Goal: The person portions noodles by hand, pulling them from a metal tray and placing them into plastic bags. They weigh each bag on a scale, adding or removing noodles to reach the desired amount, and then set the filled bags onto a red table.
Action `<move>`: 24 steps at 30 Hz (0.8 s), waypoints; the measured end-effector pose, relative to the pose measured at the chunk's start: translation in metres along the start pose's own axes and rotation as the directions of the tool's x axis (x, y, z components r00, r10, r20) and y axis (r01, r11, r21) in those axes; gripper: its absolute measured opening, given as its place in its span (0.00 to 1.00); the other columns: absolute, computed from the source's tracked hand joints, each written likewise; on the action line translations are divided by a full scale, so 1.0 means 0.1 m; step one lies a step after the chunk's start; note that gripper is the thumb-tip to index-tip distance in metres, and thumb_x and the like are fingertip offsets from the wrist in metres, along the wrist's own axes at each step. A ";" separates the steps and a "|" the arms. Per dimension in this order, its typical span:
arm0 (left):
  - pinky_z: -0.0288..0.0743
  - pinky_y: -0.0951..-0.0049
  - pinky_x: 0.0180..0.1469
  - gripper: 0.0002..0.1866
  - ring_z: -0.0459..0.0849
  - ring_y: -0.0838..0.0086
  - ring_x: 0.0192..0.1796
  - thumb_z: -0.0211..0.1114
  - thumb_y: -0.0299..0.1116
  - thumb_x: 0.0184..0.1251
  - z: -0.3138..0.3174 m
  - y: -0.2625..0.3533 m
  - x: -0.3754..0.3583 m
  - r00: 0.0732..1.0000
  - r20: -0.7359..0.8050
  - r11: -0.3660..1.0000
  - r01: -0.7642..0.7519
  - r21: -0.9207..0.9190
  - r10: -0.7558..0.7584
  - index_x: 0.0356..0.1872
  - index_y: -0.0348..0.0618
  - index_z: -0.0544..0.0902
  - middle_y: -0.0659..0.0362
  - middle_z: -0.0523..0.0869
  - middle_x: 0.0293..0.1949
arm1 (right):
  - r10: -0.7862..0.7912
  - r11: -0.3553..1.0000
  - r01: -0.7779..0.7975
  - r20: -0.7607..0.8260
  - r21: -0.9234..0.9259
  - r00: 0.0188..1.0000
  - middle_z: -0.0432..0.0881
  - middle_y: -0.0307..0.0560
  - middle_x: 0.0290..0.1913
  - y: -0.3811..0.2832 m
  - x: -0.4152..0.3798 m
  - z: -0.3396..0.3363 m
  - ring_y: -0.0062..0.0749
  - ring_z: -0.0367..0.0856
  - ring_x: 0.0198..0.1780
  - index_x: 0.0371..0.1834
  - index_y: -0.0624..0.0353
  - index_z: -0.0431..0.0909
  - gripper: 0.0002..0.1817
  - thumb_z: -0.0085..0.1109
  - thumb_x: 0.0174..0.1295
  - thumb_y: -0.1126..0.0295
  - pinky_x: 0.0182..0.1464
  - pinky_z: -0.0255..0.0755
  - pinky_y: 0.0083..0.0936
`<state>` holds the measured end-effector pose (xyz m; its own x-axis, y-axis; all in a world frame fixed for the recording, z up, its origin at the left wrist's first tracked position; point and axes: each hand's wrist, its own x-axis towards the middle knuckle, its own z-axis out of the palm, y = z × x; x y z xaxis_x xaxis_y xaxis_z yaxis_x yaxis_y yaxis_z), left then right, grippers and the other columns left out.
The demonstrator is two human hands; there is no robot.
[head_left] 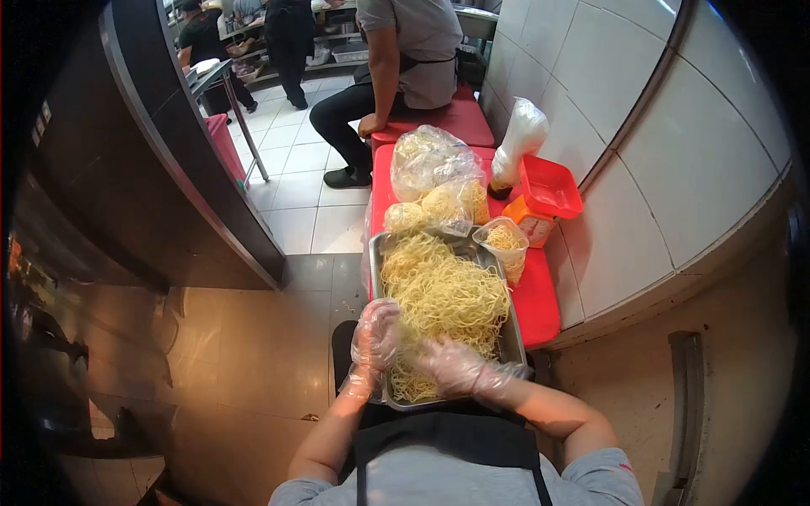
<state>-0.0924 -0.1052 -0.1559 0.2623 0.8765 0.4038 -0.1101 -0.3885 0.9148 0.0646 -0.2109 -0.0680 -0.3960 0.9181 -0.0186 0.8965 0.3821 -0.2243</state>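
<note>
A metal tray [516, 344] in front of me is heaped with loose yellow noodles [447, 291]. My left hand [377, 336], in a clear plastic glove, is at the tray's left edge with its fingers curled; what they close on is hidden. My right hand [453, 364], also gloved, reaches into the near part of the heap, its fingertips smeared by motion. A pale yellowish blur lies between the two hands. Beyond the tray's right far corner stands a clear bag of noodles [504, 240], its top open.
Plastic bags of noodles [434, 173] lie behind the tray on a red bench [540, 291]. An orange scale [531, 221] carries a red basin [551, 187], beside a roll of plastic bags [525, 135]. A person [413, 51] sits farther back, against the tiled wall side.
</note>
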 end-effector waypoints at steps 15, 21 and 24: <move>0.73 0.76 0.53 0.11 0.79 0.72 0.48 0.56 0.15 0.62 -0.03 -0.06 0.01 0.997 0.060 0.995 -0.061 0.084 0.057 0.43 0.38 0.78 0.57 0.79 0.47 | 0.160 0.929 0.040 -0.498 0.367 0.852 0.80 0.53 0.40 0.20 0.05 -1.80 0.49 0.79 0.39 0.37 0.57 0.80 0.14 0.65 0.43 0.76 0.42 0.74 0.36; 0.74 0.75 0.52 0.12 0.81 0.72 0.48 0.56 0.14 0.60 -0.02 -0.15 -0.01 1.000 -0.027 0.998 0.004 0.057 -0.003 0.43 0.39 0.79 0.56 0.81 0.44 | 0.071 0.992 -0.063 -0.075 0.108 0.995 0.79 0.55 0.45 0.33 0.02 -1.42 0.52 0.79 0.47 0.47 0.59 0.77 0.19 0.65 0.49 0.70 0.49 0.75 0.39; 0.72 0.77 0.53 0.13 0.78 0.79 0.48 0.54 0.14 0.64 -0.04 -0.22 -0.06 0.994 -0.007 0.991 0.104 -0.080 -0.105 0.47 0.40 0.76 0.60 0.79 0.46 | 0.016 0.988 0.016 -0.207 0.155 0.978 0.78 0.56 0.42 0.58 0.13 -0.85 0.50 0.78 0.47 0.47 0.58 0.77 0.18 0.60 0.50 0.68 0.48 0.74 0.41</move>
<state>-0.0954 -0.1003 -0.1785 0.2654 0.9145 0.3054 -0.1583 -0.2711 0.9494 0.1285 -0.1677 0.0011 -0.3319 0.9261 0.1795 0.8484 0.3762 -0.3724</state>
